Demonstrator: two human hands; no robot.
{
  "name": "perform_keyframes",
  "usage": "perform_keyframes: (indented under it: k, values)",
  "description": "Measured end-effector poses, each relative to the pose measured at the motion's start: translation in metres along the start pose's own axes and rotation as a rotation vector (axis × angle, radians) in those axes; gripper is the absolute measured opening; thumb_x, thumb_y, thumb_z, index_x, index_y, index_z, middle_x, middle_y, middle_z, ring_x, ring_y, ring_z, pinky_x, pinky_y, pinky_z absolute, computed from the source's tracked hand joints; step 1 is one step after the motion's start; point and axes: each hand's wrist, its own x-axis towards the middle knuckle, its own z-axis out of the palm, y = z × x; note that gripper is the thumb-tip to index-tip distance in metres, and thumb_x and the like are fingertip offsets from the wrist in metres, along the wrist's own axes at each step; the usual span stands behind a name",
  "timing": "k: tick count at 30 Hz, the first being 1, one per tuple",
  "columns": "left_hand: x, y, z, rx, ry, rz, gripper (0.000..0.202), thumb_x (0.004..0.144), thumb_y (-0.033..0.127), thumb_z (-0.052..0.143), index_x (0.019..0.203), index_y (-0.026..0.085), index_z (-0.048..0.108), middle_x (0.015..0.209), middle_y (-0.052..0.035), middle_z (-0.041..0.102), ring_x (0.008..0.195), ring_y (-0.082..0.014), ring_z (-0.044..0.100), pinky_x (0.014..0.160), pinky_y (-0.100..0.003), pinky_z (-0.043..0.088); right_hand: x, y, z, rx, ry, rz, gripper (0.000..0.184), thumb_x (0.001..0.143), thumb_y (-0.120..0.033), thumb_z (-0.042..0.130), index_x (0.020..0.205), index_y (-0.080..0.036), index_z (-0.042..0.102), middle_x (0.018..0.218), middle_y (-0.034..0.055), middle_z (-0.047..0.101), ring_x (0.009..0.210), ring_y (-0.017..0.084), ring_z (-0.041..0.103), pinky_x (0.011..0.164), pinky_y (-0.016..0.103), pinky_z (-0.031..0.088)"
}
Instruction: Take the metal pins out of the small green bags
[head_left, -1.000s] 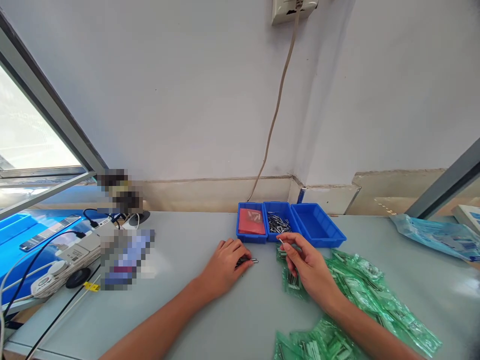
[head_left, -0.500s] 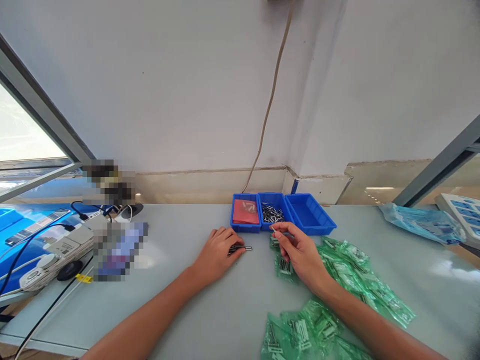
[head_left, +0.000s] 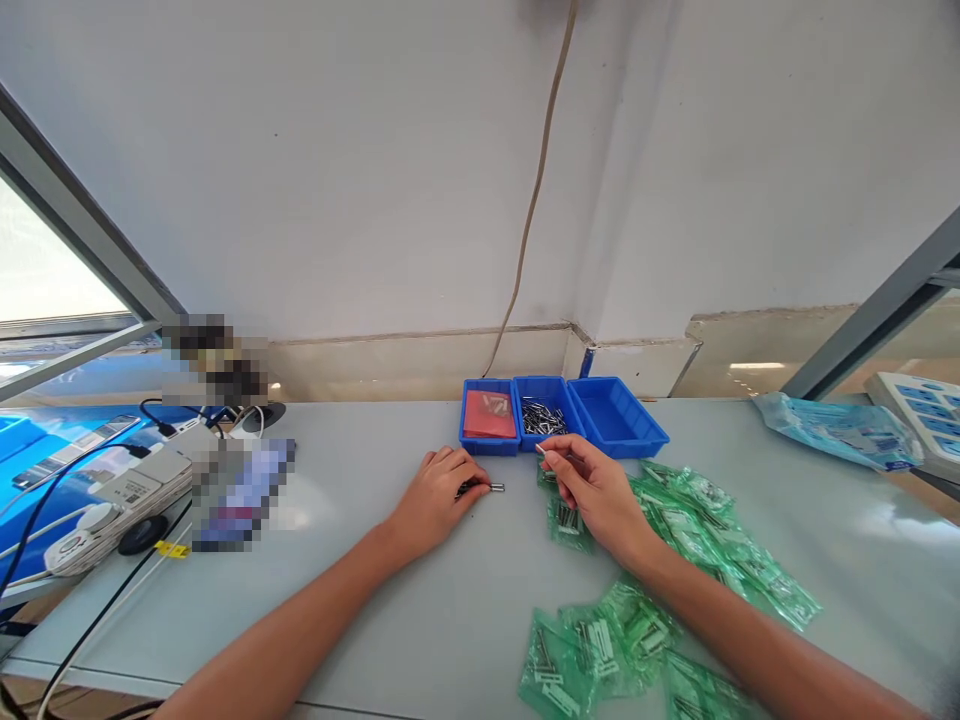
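My left hand [head_left: 433, 497] rests on the grey table [head_left: 450, 610], fingers curled over a small bundle of dark metal pins [head_left: 486, 488] whose silver tips stick out to the right. My right hand [head_left: 592, 487] is raised a little above the table and pinches one thin metal pin [head_left: 541, 450] between thumb and fingers, just in front of the middle blue tray. Three blue trays stand in a row by the wall: the left tray [head_left: 487, 446] holds a red pad, the middle tray [head_left: 546, 398] holds several loose metal pins, and nothing shows in the right tray [head_left: 626, 425].
Several green plastic packets [head_left: 679, 540] of pins lie scattered right of my right hand and near the front edge. A white power strip with cables [head_left: 112, 500] and a blurred object sit at the left. A bluish bag [head_left: 836, 430] lies far right. A cable runs down the wall.
The view has shifted slightly down and left. My right hand has drawn a little closer to the middle tray with its pin. My left hand keeps its place on the bundle.
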Motion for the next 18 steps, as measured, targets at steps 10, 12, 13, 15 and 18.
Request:
perform_keyframes:
  k: [10, 12, 13, 15, 18]
  values:
    - [-0.0006, 0.0015, -0.0008, 0.004, -0.012, 0.007, 0.017, 0.107, 0.029, 0.057, 0.105, 0.024, 0.073, 0.104, -0.0023, 0.071, 0.098, -0.0203, 0.06, 0.089, -0.037, 0.042, 0.0014, 0.0016, -0.001, -0.012, 0.006, -0.01, 0.041, 0.093, -0.06, 0.066, 0.111, -0.023, 0.069, 0.087, 0.0028, 0.065, 0.058, 0.012, 0.048, 0.048, 0.025, 0.038]
    - [-0.0009, 0.0017, -0.0007, 0.006, -0.012, 0.008, 0.017, 0.107, 0.028, 0.057, 0.106, 0.025, 0.073, 0.104, -0.0023, 0.071, 0.098, -0.0205, 0.06, 0.088, -0.037, 0.042, 0.0016, 0.0023, -0.0012, -0.016, 0.007, -0.007, 0.041, 0.093, -0.06, 0.065, 0.111, -0.023, 0.069, 0.086, 0.0029, 0.064, 0.058, 0.013, 0.047, 0.048, 0.025, 0.037]
    - [-0.001, 0.0017, -0.0007, 0.006, -0.011, 0.009, 0.016, 0.106, 0.028, 0.057, 0.107, 0.025, 0.073, 0.104, -0.0023, 0.071, 0.098, -0.0206, 0.06, 0.088, -0.037, 0.042, 0.0018, 0.0027, -0.0013, -0.017, 0.007, -0.006, 0.042, 0.093, -0.06, 0.065, 0.111, -0.023, 0.069, 0.086, 0.0031, 0.064, 0.058, 0.013, 0.047, 0.048, 0.025, 0.037]
    - [-0.0012, 0.0013, -0.0005, 0.004, -0.004, 0.006, 0.013, 0.105, 0.027, 0.059, 0.107, 0.025, 0.073, 0.104, -0.0021, 0.071, 0.099, -0.0208, 0.059, 0.089, -0.037, 0.041, 0.0021, 0.004, -0.0013, -0.02, 0.005, -0.002, 0.042, 0.093, -0.06, 0.065, 0.112, -0.022, 0.07, 0.087, 0.0036, 0.065, 0.058, 0.013, 0.047, 0.048, 0.025, 0.037]
    - [-0.0013, -0.0006, 0.0001, 0.008, 0.009, -0.009, 0.009, 0.103, 0.028, 0.063, 0.106, 0.024, 0.071, 0.105, -0.0021, 0.071, 0.099, -0.0209, 0.059, 0.089, -0.037, 0.041, 0.003, 0.0061, -0.0012, -0.027, 0.009, 0.002, 0.043, 0.092, -0.061, 0.065, 0.112, -0.022, 0.07, 0.088, 0.0044, 0.066, 0.058, 0.014, 0.048, 0.046, 0.025, 0.037]
